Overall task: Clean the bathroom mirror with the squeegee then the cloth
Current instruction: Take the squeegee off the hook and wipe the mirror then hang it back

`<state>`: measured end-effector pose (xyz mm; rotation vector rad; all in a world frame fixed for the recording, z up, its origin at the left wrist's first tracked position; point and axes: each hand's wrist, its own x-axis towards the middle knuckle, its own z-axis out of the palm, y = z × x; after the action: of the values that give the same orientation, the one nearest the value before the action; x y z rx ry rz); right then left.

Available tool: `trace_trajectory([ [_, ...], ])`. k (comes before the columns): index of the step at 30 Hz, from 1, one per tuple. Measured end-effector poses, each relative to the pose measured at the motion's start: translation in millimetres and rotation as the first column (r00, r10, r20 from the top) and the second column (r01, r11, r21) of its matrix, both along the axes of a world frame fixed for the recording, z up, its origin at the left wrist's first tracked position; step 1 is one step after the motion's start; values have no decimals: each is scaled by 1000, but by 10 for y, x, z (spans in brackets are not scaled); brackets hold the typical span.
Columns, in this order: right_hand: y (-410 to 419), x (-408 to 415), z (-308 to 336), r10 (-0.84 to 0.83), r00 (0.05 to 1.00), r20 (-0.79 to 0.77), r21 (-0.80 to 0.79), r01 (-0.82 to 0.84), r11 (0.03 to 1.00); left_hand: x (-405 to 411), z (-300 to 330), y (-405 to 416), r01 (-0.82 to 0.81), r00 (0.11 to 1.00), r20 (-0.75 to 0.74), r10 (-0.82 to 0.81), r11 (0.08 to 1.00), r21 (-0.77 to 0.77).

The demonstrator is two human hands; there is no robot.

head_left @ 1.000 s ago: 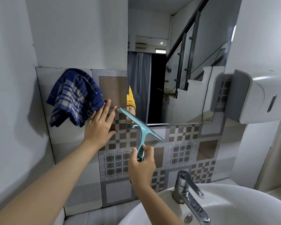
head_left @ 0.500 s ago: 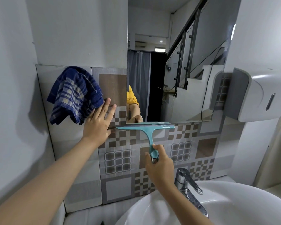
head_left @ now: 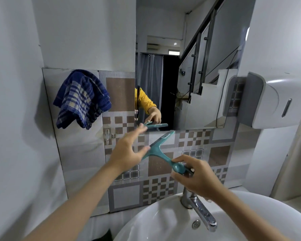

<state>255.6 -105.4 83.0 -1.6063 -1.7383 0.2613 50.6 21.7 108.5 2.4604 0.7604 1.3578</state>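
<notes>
While the teal squeegee (head_left: 156, 151) sits just below the lower edge of the mirror (head_left: 189, 70), in the middle of the frame, it lies slanted rather than level. Its blade bar runs from lower left to upper right, the upper end nearly reaching the mirror's bottom edge and the lower end by the left hand. The handle, its long axis, runs from the middle of the bar down to the lower right, ending in a rounded knob.

The right hand (head_left: 196, 174), right of centre and just above the chrome tap (head_left: 198, 211), is closed around that handle end, thumb on top and fingers curled beneath, so it carries the tool. The left hand (head_left: 127, 150), left of centre, is spread wide, fingers stretched towards the mirror's lower left corner and somewhat blurred; its thumb lies against the lower end of the blade bar, and it grips nothing firmly that can be seen.

The mirror shows a yellow sleeve, a hand and the squeegee's reflection near its bottom edge. A blue checked cloth (head_left: 82, 100) hangs on the tiled wall (head_left: 163, 188) at the middle left of the frame, well apart from both hands. A white washbasin (head_left: 146, 221) fills the lower right, and a white wall dispenser (head_left: 273, 101) is at the right edge.
</notes>
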Motion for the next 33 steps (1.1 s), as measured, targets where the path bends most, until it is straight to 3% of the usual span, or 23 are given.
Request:
trace_trajectory([
  [5, -76, 110, 239, 158, 971, 179, -8, -159, 987, 109, -12, -347, 211, 960, -108, -257, 924, -320],
  [10, -87, 178, 454, 250, 909, 332, -28, -256, 966, 71, 127, -407, 174, 936, -241, -256, 934, -313],
  [14, 1, 212, 602, 227, 854, 468, 136, -324, 936, -7, 147, -411, 159, 939, -234, -252, 922, -354],
  [17, 167, 235, 596, 65, 850, 522, 332, -273, 903, -102, 71, -402, 163, 965, -130, -227, 911, -380],
  [19, 285, 152, 539, -31, 889, 456, 410, -179, 894, -186, -19, -386, 152, 982, -47, -186, 905, -396],
  [21, 397, 2, 467, -25, 951, 308, 436, -118, 892, -274, -130, -354, 124, 992, 39, -118, 907, -403],
  [23, 519, -186, 394, 84, 994, 74, 371, -106, 923, -356, -244, -306, 75, 995, 95, -41, 916, -393],
  [26, 751, -507, 308, 222, 938, -267, 232, -161, 959, -465, -432, -214, 9, 990, 133, 40, 937, -350],
  [29, 1009, -794, 169, 266, 896, -354, 205, -203, 957, -575, -667, -135, -58, 964, 223, 144, 933, -354],
  [33, 1304, -1070, 27, 309, 890, -336, 183, -260, 948, -680, -952, -76, -137, 904, 334, 268, 920, -367],
])
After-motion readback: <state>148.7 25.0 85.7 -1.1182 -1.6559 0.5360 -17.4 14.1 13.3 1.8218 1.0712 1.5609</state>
